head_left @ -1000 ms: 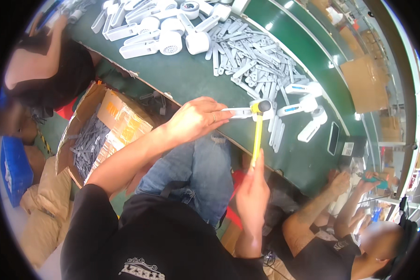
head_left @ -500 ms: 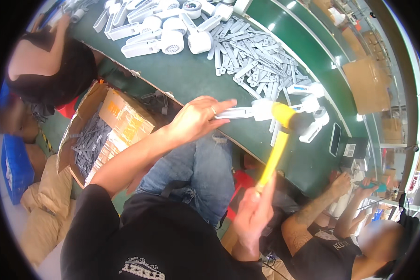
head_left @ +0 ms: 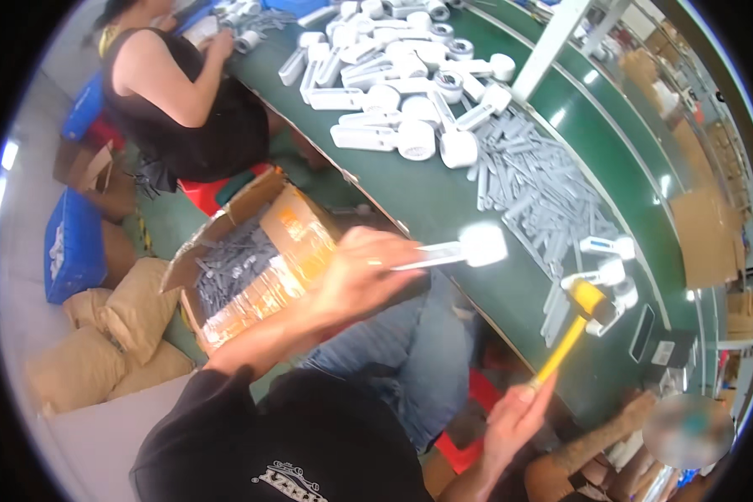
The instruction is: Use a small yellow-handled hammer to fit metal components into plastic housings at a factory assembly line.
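My left hand [head_left: 372, 269] is closed on the slim handle of a white handheld piece with a round head [head_left: 483, 244], which it holds up near the edge of the green table [head_left: 376, 180]. To the right, my right hand [head_left: 514, 418] grips the handle of a yellow mallet [head_left: 560, 350]. The mallet's yellow and dark head is raised, apart from the held piece and in front of a few similar white pieces [head_left: 608, 245]. Beyond lie a heap of grey strips [head_left: 544, 184] and a large heap of white round-headed pieces [head_left: 414, 138], some with perforated faces.
An open cardboard box [head_left: 301, 222] of dark grey strips [head_left: 234, 263] stands left of my legs. A dark phone-like slab [head_left: 642, 332] lies at the table's right. One co-worker [head_left: 176, 92] sits at the far left; another's arm [head_left: 607, 433] is at the lower right.
My left hand has drawn the white piece back toward the table edge, away from the mallet. The mallet has moved right, off the piece. The whole view has shifted as my head turned.
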`<state>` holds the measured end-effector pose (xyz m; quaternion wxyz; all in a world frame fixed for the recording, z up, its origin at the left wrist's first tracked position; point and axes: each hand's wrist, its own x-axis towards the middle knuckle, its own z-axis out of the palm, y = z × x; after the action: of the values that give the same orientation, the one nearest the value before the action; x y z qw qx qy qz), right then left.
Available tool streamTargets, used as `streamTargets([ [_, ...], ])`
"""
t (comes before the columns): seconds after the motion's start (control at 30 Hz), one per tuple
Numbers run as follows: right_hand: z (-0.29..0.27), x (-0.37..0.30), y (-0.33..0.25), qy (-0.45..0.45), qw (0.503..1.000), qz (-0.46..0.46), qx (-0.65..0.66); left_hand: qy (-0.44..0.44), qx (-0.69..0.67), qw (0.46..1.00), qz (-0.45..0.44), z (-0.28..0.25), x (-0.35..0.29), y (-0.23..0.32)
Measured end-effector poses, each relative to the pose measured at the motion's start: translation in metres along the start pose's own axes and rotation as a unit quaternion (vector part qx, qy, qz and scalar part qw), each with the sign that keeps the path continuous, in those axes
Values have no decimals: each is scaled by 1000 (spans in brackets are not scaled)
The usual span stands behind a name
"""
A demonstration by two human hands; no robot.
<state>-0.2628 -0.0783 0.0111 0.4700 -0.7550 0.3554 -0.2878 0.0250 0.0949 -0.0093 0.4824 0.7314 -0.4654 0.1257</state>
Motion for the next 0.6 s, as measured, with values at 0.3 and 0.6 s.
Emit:
streamTargets([
  [0.3,-22,-1,20,18,983,164,82,297,262,853,-339,-151,-23,-155],
  [0.6,-38,14,3,97,978,184,-8,211,339,895,-200,-190,56,-320],
])
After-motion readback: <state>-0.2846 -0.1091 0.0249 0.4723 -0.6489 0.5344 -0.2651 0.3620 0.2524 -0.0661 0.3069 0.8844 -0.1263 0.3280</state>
